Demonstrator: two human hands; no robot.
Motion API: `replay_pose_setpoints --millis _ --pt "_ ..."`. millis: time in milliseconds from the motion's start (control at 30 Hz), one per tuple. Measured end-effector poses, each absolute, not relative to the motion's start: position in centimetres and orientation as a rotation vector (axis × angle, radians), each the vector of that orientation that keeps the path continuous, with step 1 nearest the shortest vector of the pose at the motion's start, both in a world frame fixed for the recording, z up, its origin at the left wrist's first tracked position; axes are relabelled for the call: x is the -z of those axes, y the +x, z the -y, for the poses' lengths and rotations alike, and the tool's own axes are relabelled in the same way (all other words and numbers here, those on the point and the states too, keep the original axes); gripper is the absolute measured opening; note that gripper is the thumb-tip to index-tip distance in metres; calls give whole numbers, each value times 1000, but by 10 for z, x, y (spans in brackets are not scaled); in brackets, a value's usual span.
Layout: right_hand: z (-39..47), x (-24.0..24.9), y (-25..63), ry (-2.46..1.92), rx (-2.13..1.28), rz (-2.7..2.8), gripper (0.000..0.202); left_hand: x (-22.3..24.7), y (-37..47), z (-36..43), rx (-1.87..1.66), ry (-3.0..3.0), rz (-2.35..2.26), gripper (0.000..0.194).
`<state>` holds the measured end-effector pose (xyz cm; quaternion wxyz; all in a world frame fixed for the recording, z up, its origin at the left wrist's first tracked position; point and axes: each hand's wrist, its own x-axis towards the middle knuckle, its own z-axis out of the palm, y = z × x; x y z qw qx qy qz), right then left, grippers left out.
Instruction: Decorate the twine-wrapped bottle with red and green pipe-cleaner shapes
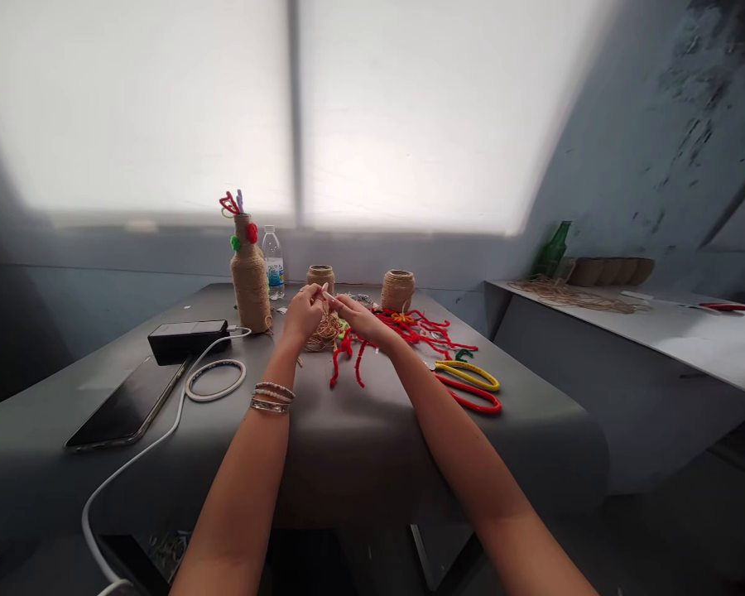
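Note:
My left hand (pixel 306 310) and my right hand (pixel 355 317) meet above the middle of the dark table, fingers pinched together at the tips. What they pinch is too small to make out. Just below them lies a tangle of brown twine (pixel 324 333). Behind my hands stands a twine-wrapped jar (pixel 320 276), partly hidden by them. A second twine-wrapped jar (pixel 398 290) is a little to the right. Red fuzzy pipe cleaners (pixel 419 329) lie spread beside my right hand, some reaching toward the table's front.
Scissors with red and yellow handles (pixel 472 389) lie right of my right forearm. At left are a twine-wrapped bottle (pixel 249 285), a water bottle (pixel 274 269), a power bank (pixel 186 338), a phone (pixel 127 406) and a white cable (pixel 180 406). A green bottle (pixel 554 250) stands on the right-hand table.

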<state>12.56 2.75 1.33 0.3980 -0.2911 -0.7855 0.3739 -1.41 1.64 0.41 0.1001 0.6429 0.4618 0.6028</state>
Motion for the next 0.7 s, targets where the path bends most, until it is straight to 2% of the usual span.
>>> replay_pose_setpoints --millis 133,333,533,700 --pt "-42 -6 125 -696 -793 1957 41 -7 -11 -17 -1695 1743 -1156 26" --pt "-45 -10 129 -707 -624 1850 38 -10 -9 -13 -1517 1762 -998 29" --pt "-37 -14 130 -634 -859 1884 39 -12 -15 -6 -1366 1705 -867 39" --pt "-32 -16 134 -476 -1027 1959 40 -15 -26 -1 -1216 1582 -727 39"
